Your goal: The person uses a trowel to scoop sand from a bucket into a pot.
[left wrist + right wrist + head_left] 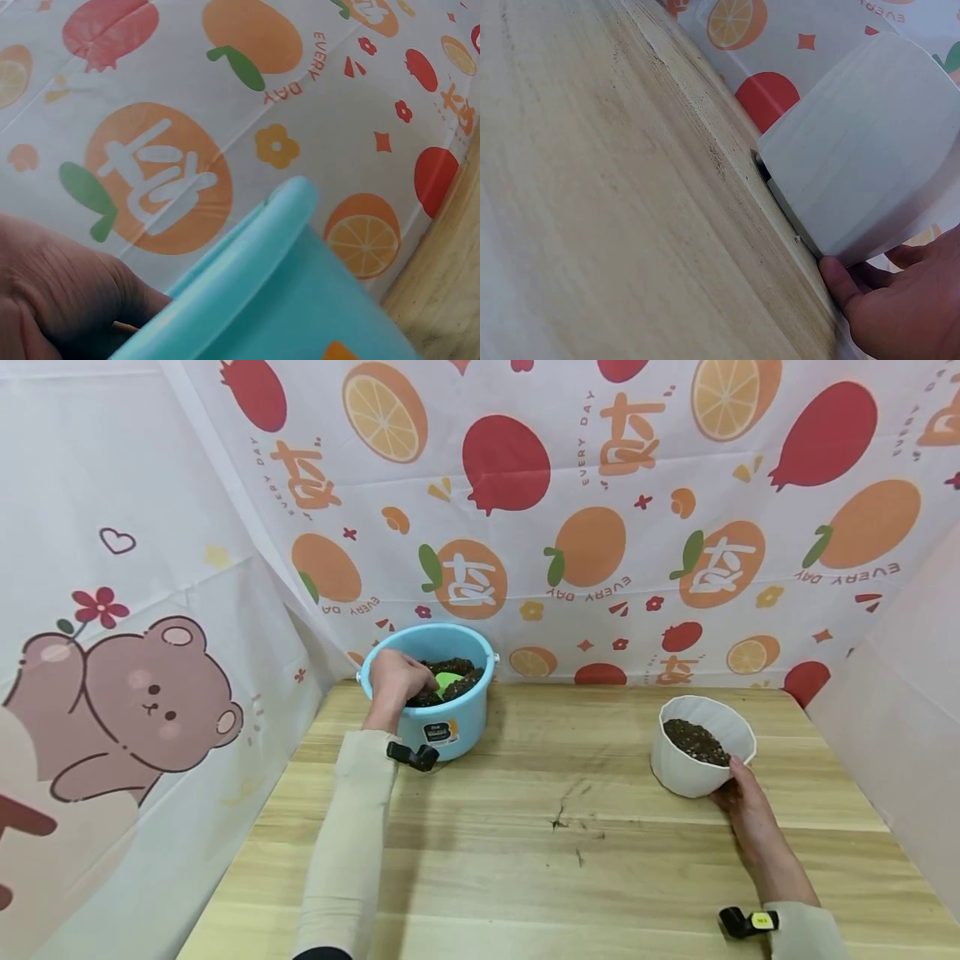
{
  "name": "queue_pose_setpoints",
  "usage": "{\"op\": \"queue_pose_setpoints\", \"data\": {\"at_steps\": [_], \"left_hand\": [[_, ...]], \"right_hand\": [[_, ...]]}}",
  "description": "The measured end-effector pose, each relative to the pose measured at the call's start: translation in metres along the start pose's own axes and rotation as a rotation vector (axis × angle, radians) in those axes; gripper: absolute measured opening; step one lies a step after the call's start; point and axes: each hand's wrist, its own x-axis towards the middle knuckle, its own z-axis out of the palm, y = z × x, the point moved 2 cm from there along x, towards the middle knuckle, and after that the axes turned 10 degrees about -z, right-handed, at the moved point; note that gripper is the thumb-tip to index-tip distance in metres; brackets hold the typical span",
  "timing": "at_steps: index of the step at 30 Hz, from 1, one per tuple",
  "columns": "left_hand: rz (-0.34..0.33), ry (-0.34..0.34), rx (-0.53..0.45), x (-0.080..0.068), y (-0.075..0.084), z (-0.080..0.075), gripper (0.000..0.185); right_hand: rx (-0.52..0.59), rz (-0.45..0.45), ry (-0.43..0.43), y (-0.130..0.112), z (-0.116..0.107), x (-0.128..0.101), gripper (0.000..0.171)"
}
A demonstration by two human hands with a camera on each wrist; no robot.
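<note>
Reaching with the left hand (396,678) into the blue bucket (457,714) at the far left of the wooden table (525,852), fingers curling down among the dark soil (457,672) right beside a green scoop (448,681); cannot tell whether gripping the scoop. Showing, from the left wrist view, only the back of that hand (52,292) against the bucket rim (247,255).

Holding the white pot (701,758) at the right side of the table with the right hand (746,802), fingers wrapping its near lower side and thumb (838,279) pressing the wall. Tilting the pot (862,172) slightly, soil (693,741) filling it partway. Standing well apart, bucket and pot.

Hanging behind, a fruit-printed cloth (585,510).
</note>
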Motion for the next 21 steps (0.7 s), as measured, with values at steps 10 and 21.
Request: {"op": "queue_pose_setpoints", "data": {"at_steps": [10, 21], "left_hand": [[-0.015, -0.025, 0.018, 0.002, 0.007, 0.002, 0.006], [-0.055, -0.067, -0.056, -0.002, 0.001, -0.006, 0.013]], "right_hand": [[0.008, -0.006, 0.016, -0.002, -0.001, 0.000, 0.034], [0.010, 0.002, 0.009, -0.001, 0.000, -0.001, 0.037]]}}
